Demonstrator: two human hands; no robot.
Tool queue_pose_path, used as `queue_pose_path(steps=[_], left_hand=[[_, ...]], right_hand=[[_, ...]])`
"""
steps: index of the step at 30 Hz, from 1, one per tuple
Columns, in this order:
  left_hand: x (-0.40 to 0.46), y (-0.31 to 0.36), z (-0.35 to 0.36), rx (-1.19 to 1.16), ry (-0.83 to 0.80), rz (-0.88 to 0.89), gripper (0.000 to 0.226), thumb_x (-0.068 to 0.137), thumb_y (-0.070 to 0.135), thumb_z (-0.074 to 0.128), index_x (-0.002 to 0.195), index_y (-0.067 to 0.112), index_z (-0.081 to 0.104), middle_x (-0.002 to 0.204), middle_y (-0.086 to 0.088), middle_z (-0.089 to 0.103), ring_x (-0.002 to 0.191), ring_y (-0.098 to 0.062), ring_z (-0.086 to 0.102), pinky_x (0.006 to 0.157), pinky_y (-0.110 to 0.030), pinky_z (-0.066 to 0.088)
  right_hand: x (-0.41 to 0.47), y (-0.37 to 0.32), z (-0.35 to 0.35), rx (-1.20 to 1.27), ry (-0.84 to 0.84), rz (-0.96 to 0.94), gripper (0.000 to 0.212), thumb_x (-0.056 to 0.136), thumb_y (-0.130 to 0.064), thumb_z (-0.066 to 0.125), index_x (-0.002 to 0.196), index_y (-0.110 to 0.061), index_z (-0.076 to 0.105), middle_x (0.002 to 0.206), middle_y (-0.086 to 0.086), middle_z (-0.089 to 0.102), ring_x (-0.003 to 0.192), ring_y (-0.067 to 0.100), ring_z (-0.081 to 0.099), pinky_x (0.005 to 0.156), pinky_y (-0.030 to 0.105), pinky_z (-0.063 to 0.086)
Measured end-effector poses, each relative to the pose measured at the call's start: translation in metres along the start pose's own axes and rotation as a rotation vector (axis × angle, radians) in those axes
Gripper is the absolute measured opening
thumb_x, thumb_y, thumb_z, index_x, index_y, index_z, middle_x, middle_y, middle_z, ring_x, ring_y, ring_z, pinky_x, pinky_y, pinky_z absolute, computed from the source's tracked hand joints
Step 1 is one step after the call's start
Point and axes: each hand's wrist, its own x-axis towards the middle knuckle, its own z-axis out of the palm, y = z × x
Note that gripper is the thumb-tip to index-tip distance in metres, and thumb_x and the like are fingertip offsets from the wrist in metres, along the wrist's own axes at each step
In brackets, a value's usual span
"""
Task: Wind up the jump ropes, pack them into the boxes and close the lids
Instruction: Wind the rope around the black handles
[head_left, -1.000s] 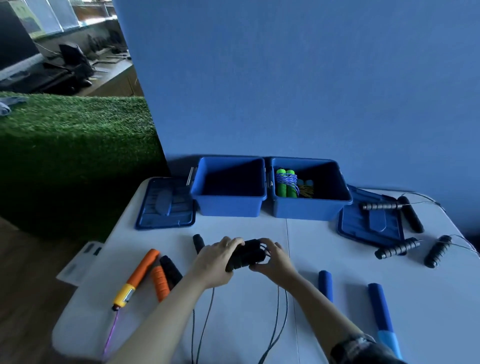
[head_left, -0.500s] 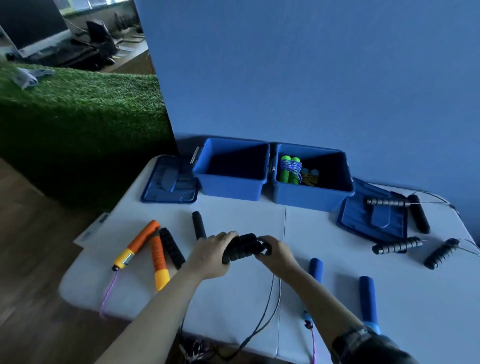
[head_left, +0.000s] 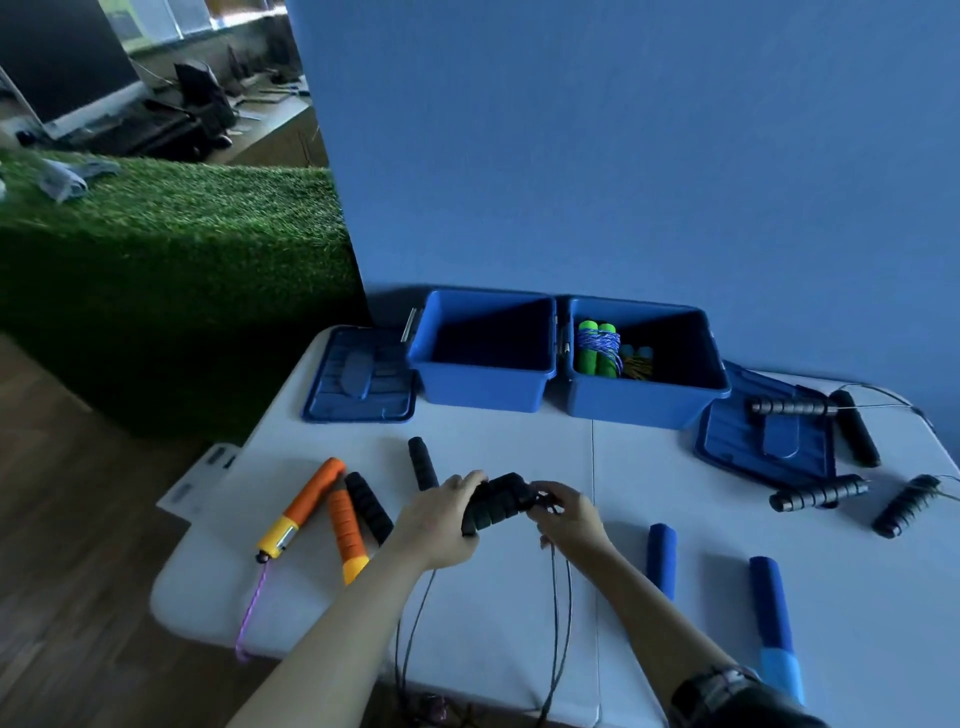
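My left hand (head_left: 441, 522) grips a pair of black foam jump-rope handles (head_left: 497, 500) held together above the white table (head_left: 519, 613). My right hand (head_left: 569, 519) pinches the thin black cord at the handles' right end; the cord (head_left: 561, 613) hangs in loops over the table's near edge. Two open blue boxes stand at the back: the left box (head_left: 485, 387) holds nothing I can see, the right box (head_left: 649, 402) holds a wound green-handled rope (head_left: 597, 348). Their lids (head_left: 358, 384) (head_left: 769, 441) lie beside them.
Orange handles (head_left: 311, 506) with a purple cord lie at the left beside two loose black handles (head_left: 369, 499). Blue handles (head_left: 769, 603) lie at the near right. Several black handles (head_left: 821, 491) with thin cords lie on and near the right lid. A blue wall stands behind.
The view has shifted; my hands still hold the black handles at the same place, and my right hand works the cord at their end.
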Motion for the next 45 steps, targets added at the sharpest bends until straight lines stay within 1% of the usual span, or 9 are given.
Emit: queue_pose_path(steps=[9, 12, 19, 23, 30, 34, 37, 41, 45], left_hand=[[0.013, -0.03, -0.031, -0.195, 0.046, 0.007, 0.068, 0.084, 0.023, 0.056, 0.136, 0.048, 0.019, 0.122, 0.001, 0.048, 0.073, -0.018, 0.055, 0.057, -0.026, 0.04], [0.019, -0.021, -0.032, -0.334, 0.003, 0.048, 0.062, 0.083, 0.039, 0.058, 0.129, 0.06, 0.022, 0.118, -0.002, 0.05, 0.088, -0.024, 0.061, 0.075, -0.038, 0.054], [0.03, 0.007, -0.031, -0.596, 0.027, 0.022, 0.052, 0.086, 0.043, 0.062, 0.125, 0.058, 0.03, 0.126, 0.002, 0.05, 0.11, -0.022, 0.057, 0.092, -0.038, 0.049], [0.038, 0.02, -0.031, -0.749, 0.041, -0.014, 0.048, 0.09, 0.035, 0.063, 0.126, 0.05, 0.035, 0.103, 0.016, 0.053, 0.068, -0.004, 0.057, 0.067, -0.024, 0.048], [0.046, 0.021, -0.033, -1.14, 0.106, -0.21, 0.047, 0.092, 0.022, 0.065, 0.126, 0.041, 0.039, 0.095, -0.01, 0.062, 0.061, -0.01, 0.066, 0.058, -0.024, 0.05], [0.048, 0.018, -0.031, -1.388, 0.089, -0.307, 0.047, 0.088, 0.014, 0.07, 0.121, 0.038, 0.046, 0.103, -0.017, 0.06, 0.077, -0.038, 0.07, 0.078, -0.054, 0.054], [0.05, 0.016, -0.03, -1.5, 0.128, -0.38, 0.045, 0.088, 0.012, 0.068, 0.119, 0.036, 0.046, 0.098, -0.018, 0.054, 0.071, -0.04, 0.066, 0.067, -0.049, 0.053], [0.058, 0.004, -0.043, -1.329, 0.333, -0.317, 0.052, 0.087, 0.013, 0.068, 0.119, 0.045, 0.043, 0.074, -0.016, 0.059, 0.053, -0.024, 0.052, 0.055, -0.037, 0.045], [0.056, -0.016, -0.065, -0.88, 0.478, -0.202, 0.051, 0.084, 0.022, 0.071, 0.114, 0.051, 0.042, 0.099, -0.003, 0.059, 0.067, -0.02, 0.059, 0.061, -0.032, 0.049]], right_hand=[[0.003, -0.02, 0.045, 0.314, 0.011, 0.175, 0.026, 0.103, -0.023, 0.035, 0.098, -0.011, 0.058, 0.064, 0.005, 0.042, 0.043, 0.016, 0.042, 0.043, 0.023, 0.037], [0.009, -0.022, 0.052, 0.288, 0.072, 0.215, 0.025, 0.102, -0.028, 0.032, 0.094, -0.017, 0.052, 0.069, 0.003, 0.037, 0.041, 0.011, 0.031, 0.041, 0.02, 0.031], [0.015, -0.021, 0.037, 0.895, 0.064, 0.217, 0.025, 0.102, -0.017, 0.036, 0.112, -0.006, 0.056, 0.069, 0.008, 0.037, 0.053, 0.017, 0.032, 0.055, 0.03, 0.031], [0.015, -0.028, 0.032, 0.673, -0.077, 0.242, 0.039, 0.101, -0.03, 0.039, 0.095, 0.002, 0.061, 0.069, 0.015, 0.056, 0.061, 0.027, 0.062, 0.067, 0.043, 0.055], [0.003, -0.049, 0.034, 0.373, -0.466, 0.469, 0.051, 0.1, -0.045, 0.029, 0.094, -0.002, 0.057, 0.065, 0.019, 0.06, 0.076, 0.033, 0.068, 0.072, 0.041, 0.057], [0.007, -0.047, 0.031, 0.138, -0.546, 0.462, 0.052, 0.098, -0.051, 0.027, 0.084, -0.011, 0.057, 0.051, 0.007, 0.039, 0.042, 0.017, 0.032, 0.049, 0.021, 0.035], [0.011, -0.054, 0.025, 0.021, -0.585, 0.43, 0.049, 0.095, -0.056, 0.033, 0.082, -0.019, 0.062, 0.054, 0.001, 0.025, 0.048, 0.013, 0.009, 0.048, 0.019, 0.013], [0.008, -0.049, 0.021, -0.019, -0.637, 0.273, 0.032, 0.093, -0.034, 0.055, 0.07, -0.011, 0.057, 0.056, 0.003, 0.046, 0.047, 0.014, 0.043, 0.05, 0.024, 0.038], [0.006, -0.042, 0.011, -0.078, -0.517, 0.227, 0.032, 0.094, -0.036, 0.053, 0.07, -0.015, 0.049, 0.057, 0.002, 0.051, 0.046, 0.012, 0.056, 0.049, 0.02, 0.04]])
